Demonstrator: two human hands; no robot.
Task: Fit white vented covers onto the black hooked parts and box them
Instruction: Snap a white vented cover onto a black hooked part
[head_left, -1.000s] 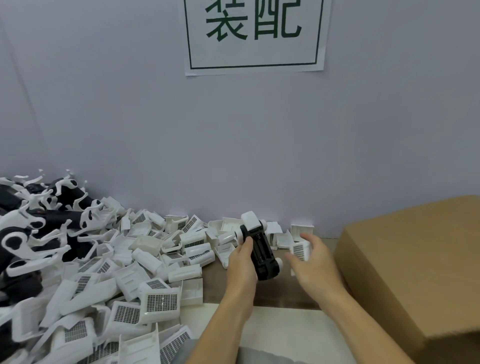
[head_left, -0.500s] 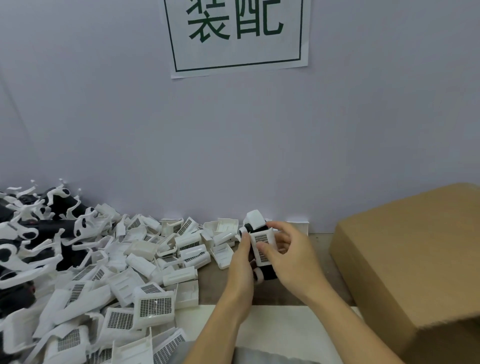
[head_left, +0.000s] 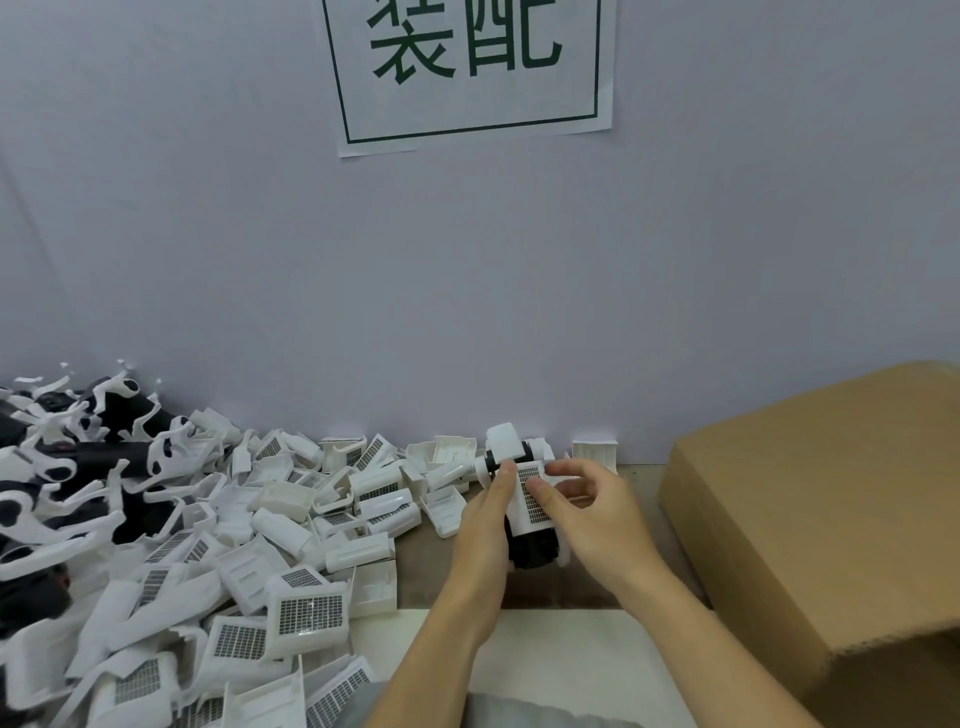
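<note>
My left hand (head_left: 483, 525) grips a black hooked part (head_left: 532, 551) with a white head, held over the table near the wall. A white vented cover (head_left: 530, 501) lies on the front of that part. My right hand (head_left: 587, 514) pinches the cover, thumb on its grille and fingers behind its right edge. A heap of loose white vented covers (head_left: 306, 613) spreads over the left half of the table. Black hooked parts (head_left: 93, 457) with white hooks pile up at the far left. The cardboard box (head_left: 810, 519) stands at the right, its inside hidden.
A wall with a paper sign (head_left: 470, 67) closes off the back. The brown table top (head_left: 576, 582) shows under my hands, and a white sheet (head_left: 561, 654) lies at its near edge. One white cover (head_left: 595, 451) stands against the wall behind my right hand.
My right hand took a white cover from beside the wall and brought it onto the black part held in my left hand. The cover now sits lower on the part.
</note>
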